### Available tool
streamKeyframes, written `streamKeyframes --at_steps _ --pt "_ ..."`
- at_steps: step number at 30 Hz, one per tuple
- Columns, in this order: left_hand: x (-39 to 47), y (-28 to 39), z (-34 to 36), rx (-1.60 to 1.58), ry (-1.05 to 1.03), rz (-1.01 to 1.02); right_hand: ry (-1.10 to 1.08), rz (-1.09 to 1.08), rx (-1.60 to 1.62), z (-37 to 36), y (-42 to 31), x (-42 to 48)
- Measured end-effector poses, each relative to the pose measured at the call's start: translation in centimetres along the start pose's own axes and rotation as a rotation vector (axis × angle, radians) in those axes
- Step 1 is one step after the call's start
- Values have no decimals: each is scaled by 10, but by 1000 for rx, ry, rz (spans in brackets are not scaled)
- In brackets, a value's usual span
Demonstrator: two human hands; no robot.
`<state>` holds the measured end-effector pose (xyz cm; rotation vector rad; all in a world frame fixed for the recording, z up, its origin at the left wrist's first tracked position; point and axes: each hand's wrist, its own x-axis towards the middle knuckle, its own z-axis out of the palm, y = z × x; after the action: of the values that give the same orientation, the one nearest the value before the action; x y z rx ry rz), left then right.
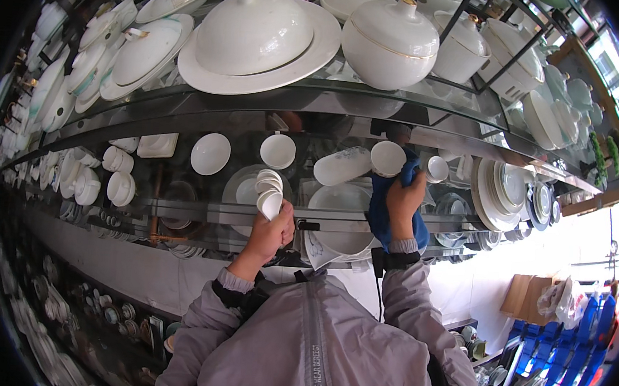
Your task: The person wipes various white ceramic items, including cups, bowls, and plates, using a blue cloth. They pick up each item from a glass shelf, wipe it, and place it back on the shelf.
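Note:
Several white ceramic soup spoons (269,198) stand stacked in my left hand (272,232), their bowls pointing up and away from me. My right hand (405,199) grips a dark blue cloth (377,208), bunched at the glass shelf. Just left of the cloth's top is a white bowl (387,158), and a small white cup (437,169) sits right of my fingers. An oblong white dish (338,165) with a faint grey pattern lies between my hands, farther in. Beyond the spoons stands another white bowl (277,151), with a wider bowl (210,154) to its left.
Above, a glass shelf (317,88) with a dark edge bears a domed covered dish (255,33) and a lidded pot with gold trim (390,42). Stacked plates (495,195) stand at right, white cups (121,189) at left. More plates show through the glass below.

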<state>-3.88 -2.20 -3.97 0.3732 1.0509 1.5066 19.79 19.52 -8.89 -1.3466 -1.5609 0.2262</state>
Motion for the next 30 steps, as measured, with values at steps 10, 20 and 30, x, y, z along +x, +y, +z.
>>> streamKeyframes --at_steps 10,20,30 --pt "19 -19 -15 223 -37 -54 -1 27 -154 -28 7 -25" --pt "70 -37 -6 851 120 374 -65 82 -249 -17 13 -27" --pt "119 -55 7 1048 280 383 -272 169 -428 -19 6 -16"
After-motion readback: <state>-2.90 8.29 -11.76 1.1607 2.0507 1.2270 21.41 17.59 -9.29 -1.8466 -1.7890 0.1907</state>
